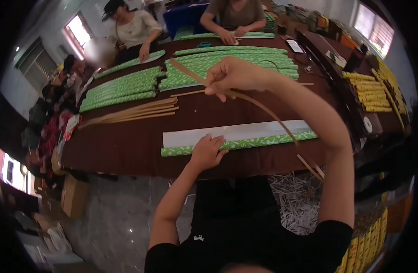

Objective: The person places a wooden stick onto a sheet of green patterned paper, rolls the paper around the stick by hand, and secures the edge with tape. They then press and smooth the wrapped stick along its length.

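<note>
My left hand (208,151) lies flat with fingers spread on a partly rolled sheet of green patterned wrapping paper (259,142). The sheet's white underside (186,137) shows along its far side. Raised above the table, my right hand (231,77) pinches a long, thin tan strip (263,108). One end of the strip sticks up to the left of the fingers; the rest curves down to the right, in front of the paper's right part. More tan strips (140,112) lie in a bundle at the left.
Green paper rolls (120,88) are lined up across the dark red table (113,152). Two people handle green rolls on the far side. Yellow rolls (366,93) and a phone (294,46) lie to the right. Paper shreds (300,204) cover the floor by the front edge.
</note>
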Demonstrator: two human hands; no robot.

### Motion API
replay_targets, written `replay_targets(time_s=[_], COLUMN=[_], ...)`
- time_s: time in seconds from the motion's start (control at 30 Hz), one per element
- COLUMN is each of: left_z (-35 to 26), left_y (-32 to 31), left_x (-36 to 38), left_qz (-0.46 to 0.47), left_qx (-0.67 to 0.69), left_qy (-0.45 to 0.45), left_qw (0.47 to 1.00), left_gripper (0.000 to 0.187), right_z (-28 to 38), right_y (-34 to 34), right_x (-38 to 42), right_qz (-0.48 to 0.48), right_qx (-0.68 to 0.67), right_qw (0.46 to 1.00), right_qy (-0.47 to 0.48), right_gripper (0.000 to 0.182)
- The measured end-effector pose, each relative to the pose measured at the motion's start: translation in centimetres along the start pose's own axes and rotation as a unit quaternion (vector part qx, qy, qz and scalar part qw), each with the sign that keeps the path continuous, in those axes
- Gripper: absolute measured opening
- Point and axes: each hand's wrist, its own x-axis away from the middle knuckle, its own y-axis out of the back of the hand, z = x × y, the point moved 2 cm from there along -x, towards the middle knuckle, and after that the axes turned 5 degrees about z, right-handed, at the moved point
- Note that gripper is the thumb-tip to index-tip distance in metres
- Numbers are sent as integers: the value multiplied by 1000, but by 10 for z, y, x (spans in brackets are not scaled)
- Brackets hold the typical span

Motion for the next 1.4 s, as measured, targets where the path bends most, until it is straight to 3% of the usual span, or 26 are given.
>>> replay_targets(time_s=[0.03, 0.2, 0.3, 0.47, 0.6, 0.77, 0.83, 1.03, 1.1, 1.4], left_z=[2, 3, 2, 3, 3, -1, -3, -8, -10, 30], left_y=[-1, -5, -7, -9, -5, -5, -7, -6, 0, 30], left_x=[1, 4, 6, 9, 6, 8, 8, 12, 14, 66], left_qz=[-11, -35, -33, -40, -111, -70, -45, -83, -132, -182], left_qx=[1, -4, -15, -18, 22, 26, 8, -17, -20, -42], left_qy=[30, -11, 11, 18, -2, 27, 37, 44, 83, 266], left_qw=[999, 999, 999, 999, 994, 997, 998, 995, 988, 946], left_gripper=[40, 43, 41, 43, 41, 39, 39, 40, 38, 20], right_z=[-20, -112, -128, -154, -166, -163, -171, -174, -173, -180], right_y=[-19, -89, -113, -118, -113, -119, -123, -127, -129, -138], right_x=[-15, -84, -100, -108, -105, -104, -108, -108, -107, -112], right_qz=[9, 69, 114, 140, 114, 72, 36, 29, 25, 8], right_qx=[-40, -231, -149, -165, -247, -247, -230, -202, -213, -174], right_qw=[999, 969, 981, 975, 962, 966, 971, 979, 977, 984], right_qy=[-16, -47, -46, -47, -38, -18, 57, 16, 10, 36], right_gripper=[24, 15, 20, 13, 16, 16, 14, 13, 13, 14])
